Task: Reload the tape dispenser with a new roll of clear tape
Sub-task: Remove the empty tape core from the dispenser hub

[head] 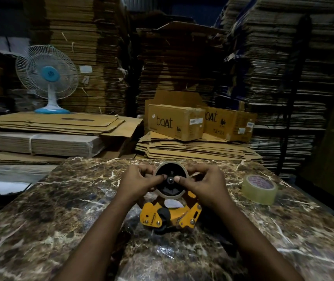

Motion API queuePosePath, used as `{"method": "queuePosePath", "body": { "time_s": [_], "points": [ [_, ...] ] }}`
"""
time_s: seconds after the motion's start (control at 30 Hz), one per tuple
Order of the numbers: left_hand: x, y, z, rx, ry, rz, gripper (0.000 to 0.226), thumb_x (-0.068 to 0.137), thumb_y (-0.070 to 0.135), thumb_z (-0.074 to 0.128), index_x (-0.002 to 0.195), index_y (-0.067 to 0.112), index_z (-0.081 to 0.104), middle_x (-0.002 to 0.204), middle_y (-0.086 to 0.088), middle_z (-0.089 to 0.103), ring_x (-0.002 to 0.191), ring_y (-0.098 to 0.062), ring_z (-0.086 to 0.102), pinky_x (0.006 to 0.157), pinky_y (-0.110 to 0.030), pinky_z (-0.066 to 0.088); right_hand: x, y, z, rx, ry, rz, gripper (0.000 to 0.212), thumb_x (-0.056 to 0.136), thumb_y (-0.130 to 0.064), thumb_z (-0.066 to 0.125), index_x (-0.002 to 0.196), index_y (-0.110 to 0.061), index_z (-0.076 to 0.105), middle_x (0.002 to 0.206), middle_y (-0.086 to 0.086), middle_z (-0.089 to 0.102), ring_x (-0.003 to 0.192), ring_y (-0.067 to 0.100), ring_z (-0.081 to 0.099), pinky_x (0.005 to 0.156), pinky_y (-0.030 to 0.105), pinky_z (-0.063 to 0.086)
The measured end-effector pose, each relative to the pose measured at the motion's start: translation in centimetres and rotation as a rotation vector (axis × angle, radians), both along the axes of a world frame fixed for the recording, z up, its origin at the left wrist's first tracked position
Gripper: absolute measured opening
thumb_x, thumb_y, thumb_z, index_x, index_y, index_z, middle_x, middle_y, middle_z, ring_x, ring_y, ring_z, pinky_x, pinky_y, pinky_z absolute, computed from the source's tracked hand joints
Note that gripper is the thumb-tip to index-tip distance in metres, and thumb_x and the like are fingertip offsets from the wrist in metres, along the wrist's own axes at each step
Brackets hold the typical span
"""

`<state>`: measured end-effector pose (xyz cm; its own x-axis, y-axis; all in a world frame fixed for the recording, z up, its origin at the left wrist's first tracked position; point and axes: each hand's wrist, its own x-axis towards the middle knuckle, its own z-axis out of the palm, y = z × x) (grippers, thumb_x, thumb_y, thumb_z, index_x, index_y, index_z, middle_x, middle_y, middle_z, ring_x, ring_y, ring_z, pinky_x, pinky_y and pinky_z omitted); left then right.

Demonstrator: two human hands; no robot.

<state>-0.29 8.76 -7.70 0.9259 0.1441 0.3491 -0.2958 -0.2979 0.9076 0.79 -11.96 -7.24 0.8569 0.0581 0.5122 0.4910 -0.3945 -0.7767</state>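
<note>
The yellow tape dispenser [170, 214] lies on its side on the marble table [60, 209], so its black hub and the spent cardboard core [171, 180] face up toward the camera, easy to pull off. Its long axis runs away from the person, hub end far, roller end near. The left hand [139, 179] and right hand [204, 182] both pinch the core's rim, thumbs on the hub. The new roll of clear tape [260, 188] lies flat, well apart to the right, ready for loading.

head view, looking down, close above table [64, 199]
</note>
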Motion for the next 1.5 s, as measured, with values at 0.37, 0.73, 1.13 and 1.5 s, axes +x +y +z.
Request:
{"method": "queuePosePath", "body": {
  "time_s": [0.37,0.73,1.13,1.5],
  "points": [
    [0.4,-0.9,0.4,-0.1,0.37,-0.054,0.035,0.074,0.025,0.084,0.084,-0.004,0.069,0.071,-0.017,0.07,0.065,-0.027,0.07,0.056,-0.029,0.054,1.1,-0.3,-0.9,0.153,0.394,0.062,0.027,0.081,-0.015,0.084,0.06,-0.003,0.071,0.058,0.016,0.069,0.055,0.025,0.064,0.055,0.035,0.053],
    [0.9,-1.5,-0.2,-0.132,0.428,0.013,0.05,0.072,0.019,0.083,0.111,-0.006,0.065,0.098,-0.016,0.072,0.076,-0.019,0.068,0.055,-0.024,0.052,1.2,0.3,-1.2,0.262,0.539,0.052,0.036,0.08,-0.014,0.085,0.093,0.015,0.068,0.084,0.032,0.069,0.063,0.03,0.062,0.048,0.032,0.052],
    [1.6,-1.5,-1.0,-0.116,0.504,0.059,0.038,0.067,0.019,0.08,0.098,-0.001,0.073,0.103,-0.013,0.073,0.085,-0.022,0.068,0.074,-0.037,0.059,2.6,1.2,-0.8,0.048,0.605,-0.024,0.039,0.074,-0.018,0.088,0.083,0.017,0.071,0.061,0.018,0.067,0.051,0.029,0.062,0.065,0.052,0.061],
    [0.7,-0.2,-0.9,-0.076,0.557,-0.096,0.046,0.079,0.039,0.077,0.106,0.003,0.071,0.1,-0.012,0.071,0.083,-0.022,0.067,0.074,-0.038,0.054,2.7,1.1,-1.1,-0.1,0.579,-0.059,0.037,0.08,-0.036,0.082,0.074,-0.001,0.074,0.077,0.021,0.076,0.066,0.031,0.07,0.066,0.046,0.057]
  ]
}}
